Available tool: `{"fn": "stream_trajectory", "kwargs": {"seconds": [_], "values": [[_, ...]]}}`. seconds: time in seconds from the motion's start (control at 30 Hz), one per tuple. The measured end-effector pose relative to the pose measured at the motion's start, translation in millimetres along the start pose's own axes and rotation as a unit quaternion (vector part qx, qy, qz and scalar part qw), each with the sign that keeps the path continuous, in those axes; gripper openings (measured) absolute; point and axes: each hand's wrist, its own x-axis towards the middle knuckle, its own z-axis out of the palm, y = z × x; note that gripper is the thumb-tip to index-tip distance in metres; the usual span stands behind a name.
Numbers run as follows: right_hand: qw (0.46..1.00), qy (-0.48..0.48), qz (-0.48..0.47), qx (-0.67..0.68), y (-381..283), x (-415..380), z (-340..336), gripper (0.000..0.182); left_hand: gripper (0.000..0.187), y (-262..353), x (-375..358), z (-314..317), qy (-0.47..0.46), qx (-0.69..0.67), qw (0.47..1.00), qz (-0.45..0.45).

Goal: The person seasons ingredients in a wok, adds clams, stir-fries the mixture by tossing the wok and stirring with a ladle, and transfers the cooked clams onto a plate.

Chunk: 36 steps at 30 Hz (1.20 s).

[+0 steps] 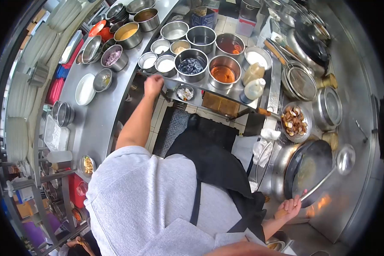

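My left hand point(153, 85) is stretched out, its fingers curled together, beside the front edge of the metal cart. Closest to it are small metal pots of white powder or grains point(148, 62); whether anything is in the fingers I cannot make out. My right hand point(289, 208) grips the handle of a long metal ladle point(345, 160), whose bowl is raised at the far side of the wok. The dark wok point(310, 170) sits on the stove with a little yellowish liquid and haze in it. Flames point(318, 205) show at its near side.
A skimmer holding browned chunks point(294, 121) rests above the wok. Pots of dark liquid point(191, 65) and orange-red liquid point(224, 72), plus squeeze bottles point(252, 90), crowd the cart. Along the left runs a steel counter point(91, 123) with bowls and stacked plates. Another person's hands point(79, 242) show at lower left.
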Motion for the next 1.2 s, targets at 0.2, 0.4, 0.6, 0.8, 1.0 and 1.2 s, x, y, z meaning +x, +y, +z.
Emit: {"fn": "stream_trajectory", "kwargs": {"seconds": [0.2,0.4,0.6,0.8,1.0,1.2], "values": [[0.987,0.005,0.086,-0.133,80.2,68.4,126.3,0.05,0.049,3.8,141.8,18.5,0.079,0.171,0.977,0.1],[0.961,-0.058,0.171,-0.209,165.7,153.1,237.3,0.052,0.026,21.1,193.4,-48.9,-0.186,0.248,0.938,0.158],[0.924,-0.125,0.219,-0.288,221.8,201.9,301.5,0.058,0.022,9.5,184.0,-148.7,-0.119,0.173,0.967,0.146],[0.881,-0.188,0.261,-0.346,258.7,238.6,340.6,0.06,0.018,4.4,122.7,-167.2,0.073,0.01,0.992,0.098],[0.851,-0.226,0.286,-0.377,275.2,255.9,358.6,0.063,0.017,5.2,90.1,-145.9,0.114,-0.101,0.988,-0.014],[0.826,-0.235,0.324,-0.398,278.8,268.5,362.5,0.064,0.014,42.9,89.6,-71.5,0.102,-0.1,0.99,0.019]]}}
